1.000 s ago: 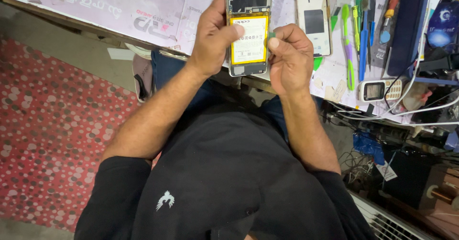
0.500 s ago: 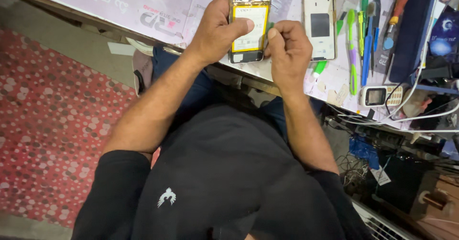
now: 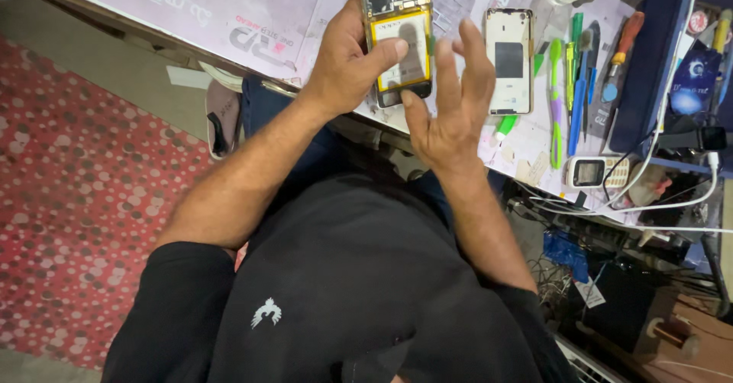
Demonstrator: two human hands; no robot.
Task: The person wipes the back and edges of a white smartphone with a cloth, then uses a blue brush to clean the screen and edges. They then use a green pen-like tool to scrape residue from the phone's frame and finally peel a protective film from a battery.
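Note:
An opened phone with its back off shows a yellow battery and a bare circuit board at the top. My left hand grips it by its left side, thumb across the battery. Just right of the phone, my right hand has its fingers spread and holds nothing. Its thumb tip is at the phone's lower right corner.
A white phone back cover lies right of the phone on the worktable. Beyond it are green, blue and orange-handled tools, a small keypad phone, white cables and a blue box. A red patterned floor lies left.
My right hand, closed beside the phone earlier, has opened with its fingers spread. The left hand keeps hold of the phone.

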